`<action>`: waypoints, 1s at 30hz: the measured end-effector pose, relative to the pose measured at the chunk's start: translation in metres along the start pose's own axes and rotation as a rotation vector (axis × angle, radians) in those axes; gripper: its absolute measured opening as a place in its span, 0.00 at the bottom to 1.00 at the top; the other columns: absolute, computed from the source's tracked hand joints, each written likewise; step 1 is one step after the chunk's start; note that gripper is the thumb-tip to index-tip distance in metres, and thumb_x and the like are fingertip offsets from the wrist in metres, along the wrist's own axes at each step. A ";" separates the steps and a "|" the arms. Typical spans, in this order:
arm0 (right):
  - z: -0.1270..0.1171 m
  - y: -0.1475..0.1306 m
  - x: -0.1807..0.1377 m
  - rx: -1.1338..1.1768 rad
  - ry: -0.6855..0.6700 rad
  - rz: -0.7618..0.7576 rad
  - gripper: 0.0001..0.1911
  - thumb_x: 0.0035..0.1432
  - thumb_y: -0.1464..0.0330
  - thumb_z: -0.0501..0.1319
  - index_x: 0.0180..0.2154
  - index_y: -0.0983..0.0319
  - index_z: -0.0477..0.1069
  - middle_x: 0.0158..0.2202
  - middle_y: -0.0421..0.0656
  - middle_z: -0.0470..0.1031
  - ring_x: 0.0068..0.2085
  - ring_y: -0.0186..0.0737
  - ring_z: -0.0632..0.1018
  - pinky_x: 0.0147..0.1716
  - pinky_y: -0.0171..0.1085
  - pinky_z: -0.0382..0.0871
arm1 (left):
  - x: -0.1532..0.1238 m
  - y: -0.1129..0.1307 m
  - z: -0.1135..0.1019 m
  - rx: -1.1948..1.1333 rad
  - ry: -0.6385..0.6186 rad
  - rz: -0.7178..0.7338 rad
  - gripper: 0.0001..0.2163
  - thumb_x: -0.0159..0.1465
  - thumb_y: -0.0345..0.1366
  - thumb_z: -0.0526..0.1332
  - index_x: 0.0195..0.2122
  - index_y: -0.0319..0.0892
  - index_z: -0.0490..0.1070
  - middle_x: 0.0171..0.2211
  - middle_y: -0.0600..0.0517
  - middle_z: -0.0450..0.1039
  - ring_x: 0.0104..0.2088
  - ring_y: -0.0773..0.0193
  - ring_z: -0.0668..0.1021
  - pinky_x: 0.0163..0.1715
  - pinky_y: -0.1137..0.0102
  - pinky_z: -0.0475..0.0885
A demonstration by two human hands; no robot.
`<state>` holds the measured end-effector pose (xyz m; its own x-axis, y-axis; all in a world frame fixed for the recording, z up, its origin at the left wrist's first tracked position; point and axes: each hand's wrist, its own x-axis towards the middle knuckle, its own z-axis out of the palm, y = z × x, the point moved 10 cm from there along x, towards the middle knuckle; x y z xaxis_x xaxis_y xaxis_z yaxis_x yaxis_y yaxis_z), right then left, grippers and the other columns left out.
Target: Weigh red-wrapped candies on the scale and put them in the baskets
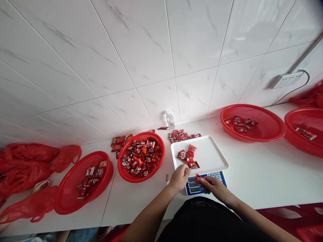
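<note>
A small red packet point(198, 178) is pinched between the thumb and fingers of my right hand point(214, 187), over the keypad end of the digital scale point(223, 178). My left hand point(179, 177) is at the near left corner of the white tray point(210, 153), with its fingers curled in. What those fingers hold, if anything, is hidden. Several small red packets point(192, 150) lie in the tray's left half. To the left of the tray stands a round red basket point(141, 135) heaped with similar packets point(142, 158).
Loose packets point(179, 135) and a clear plastic bottle point(170, 121) are by the wall. Other red baskets point(252, 136) stand right and left, with some packets inside. At far left, another person's hand point(41, 185) is among red plastic bags point(32, 201). A power strip point(287, 80) is on the wall.
</note>
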<state>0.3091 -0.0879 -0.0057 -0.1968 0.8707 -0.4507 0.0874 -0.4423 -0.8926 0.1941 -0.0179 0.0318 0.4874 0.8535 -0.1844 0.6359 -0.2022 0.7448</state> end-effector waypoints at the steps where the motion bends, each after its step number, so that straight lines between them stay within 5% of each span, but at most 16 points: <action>1: -0.002 0.001 0.000 0.013 0.011 0.011 0.26 0.52 0.45 0.52 0.25 0.62 0.65 0.21 0.38 0.67 0.25 0.36 0.69 0.28 0.35 0.63 | 0.007 -0.005 -0.012 0.112 0.069 0.006 0.13 0.64 0.43 0.49 0.42 0.42 0.66 0.40 0.48 0.69 0.41 0.61 0.70 0.42 0.67 0.65; 5: -0.007 0.003 -0.003 0.031 0.025 0.027 0.25 0.52 0.45 0.52 0.25 0.62 0.64 0.21 0.38 0.67 0.25 0.35 0.69 0.27 0.35 0.61 | 0.035 -0.025 -0.032 0.421 0.116 -0.006 0.21 0.60 0.34 0.55 0.55 0.43 0.59 0.55 0.46 0.61 0.56 0.53 0.61 0.54 0.60 0.57; 10: -0.008 -0.001 -0.010 0.014 0.033 0.009 0.25 0.54 0.46 0.52 0.27 0.62 0.65 0.21 0.38 0.67 0.25 0.34 0.69 0.27 0.35 0.62 | 0.048 -0.043 -0.014 0.493 -0.020 -0.044 0.28 0.58 0.32 0.55 0.61 0.44 0.52 0.59 0.46 0.57 0.62 0.52 0.54 0.58 0.59 0.51; 18: -0.010 0.010 -0.007 0.016 0.040 0.044 0.25 0.51 0.45 0.54 0.25 0.61 0.65 0.21 0.38 0.67 0.25 0.36 0.70 0.27 0.35 0.62 | 0.042 -0.039 -0.001 0.502 -0.007 0.022 0.25 0.57 0.28 0.55 0.57 0.40 0.58 0.49 0.44 0.67 0.52 0.54 0.66 0.52 0.62 0.59; 30: -0.004 0.016 0.011 0.000 0.004 0.052 0.23 0.53 0.47 0.53 0.31 0.62 0.66 0.22 0.37 0.69 0.25 0.34 0.71 0.25 0.34 0.62 | 0.029 -0.032 -0.004 0.463 0.048 0.034 0.12 0.59 0.30 0.53 0.45 0.43 0.65 0.41 0.48 0.70 0.45 0.58 0.69 0.43 0.65 0.64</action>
<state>0.3126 -0.0851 -0.0252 -0.1882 0.8474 -0.4964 0.0970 -0.4870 -0.8680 0.1852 0.0150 0.0054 0.4910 0.8618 -0.1271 0.8256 -0.4138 0.3835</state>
